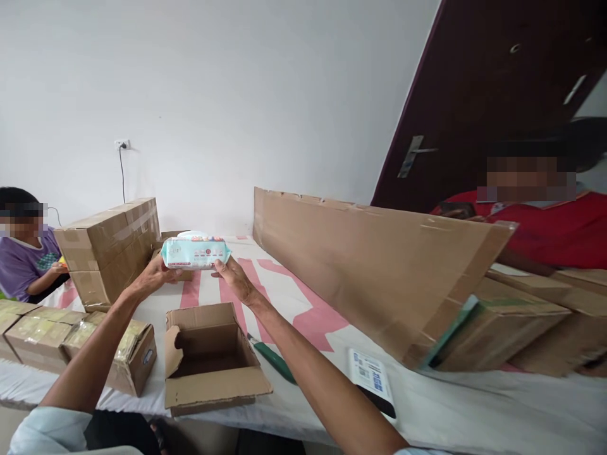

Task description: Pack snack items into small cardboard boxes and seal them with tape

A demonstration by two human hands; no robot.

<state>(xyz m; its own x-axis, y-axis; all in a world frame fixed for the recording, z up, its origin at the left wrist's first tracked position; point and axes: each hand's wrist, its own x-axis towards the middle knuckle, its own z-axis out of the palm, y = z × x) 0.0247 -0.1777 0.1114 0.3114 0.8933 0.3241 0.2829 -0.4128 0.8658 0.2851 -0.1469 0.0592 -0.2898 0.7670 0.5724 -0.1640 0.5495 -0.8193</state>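
Note:
Between my two hands is a pack of wet wipes (195, 252), pale teal with small printed marks and what looks like a white lid on top. My left hand (159, 270) grips its left end, and my right hand (233, 278) grips its lower right corner with the thumb on the front. The pack is held level, above and beyond an open cardboard box (215, 387). That box stands near the front edge, flaps folded out, its visible inside bare. Just right of the box lies a green-handled tool (274, 361), partly behind my right forearm.
Taped cartons (114, 243) are stacked at left, with a row of smaller boxes (42, 335) before them. A long cardboard panel (374, 272) stands at right, more boxes (512, 322) behind it. A white printed packet (371, 379) lies right. Two other people sit at the sides.

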